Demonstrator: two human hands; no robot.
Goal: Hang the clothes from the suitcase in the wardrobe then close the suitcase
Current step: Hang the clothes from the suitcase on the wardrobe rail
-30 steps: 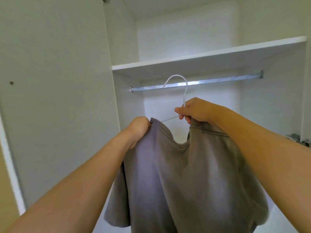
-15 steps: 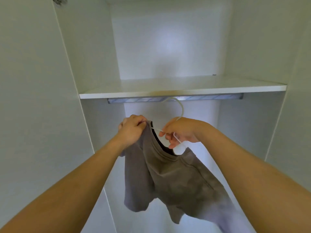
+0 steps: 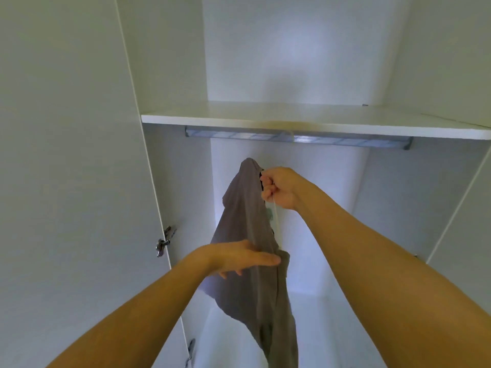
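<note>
Okay, head view only. Right hand (image 3: pixel 280 187) is curled tight, gripping the white hanger (image 3: pixel 276 219) at the collar of the grey T-shirt (image 3: pixel 247 213); a thin hanger wire runs down from the fist. Hook top is blurred near the rail (image 3: pixel 297 138), so whether it sits on the rail I cannot tell. Left hand (image 3: pixel 239 257) is flat, fingers straight and together, pressing sideways against the shirt's lower part, holding nothing. Shirt hangs turned edge-on below the rail, inside the wardrobe (image 3: pixel 425 75), lower hem trailing toward the bottom of frame.

Edges: shelf (image 3: pixel 292 119) runs straight above the rail, front lip just over it. Open door (image 3: pixel 66 181) on the left, with a metal hinge (image 3: pixel 164 241) at its edge near the left wrist, and a second hinge lower down. Open room to the right of the shirt along the rail and down to the wardrobe floor.

Surfaces are plain white panels, with a bright patch on the back wall. Suitcase is out of view.
</note>
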